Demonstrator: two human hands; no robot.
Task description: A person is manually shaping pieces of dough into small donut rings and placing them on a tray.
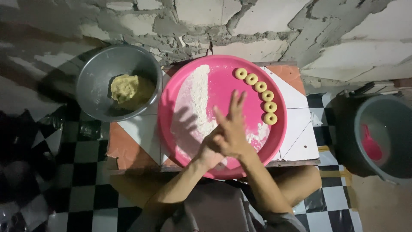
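Rough plaster wall backs a low tiled surface (pixel 133 141): at frame centre, left hand (pixel 210 152) and right hand (pixel 231 129) press palm to palm, contents hidden, over a floured pink tray (pixel 171 107). Six dough rings (pixel 259 95) at upper right risk a knock; dough bowl (pixel 92 92) sits upper left.

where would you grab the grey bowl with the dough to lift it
Grip the grey bowl by its rim on the near-left edge, coming from the left. The dough lump sits toward the right inside, and that side presses close to the pink tray, so the left rim looks freest. Both hands, right hand over left hand, are above the tray.
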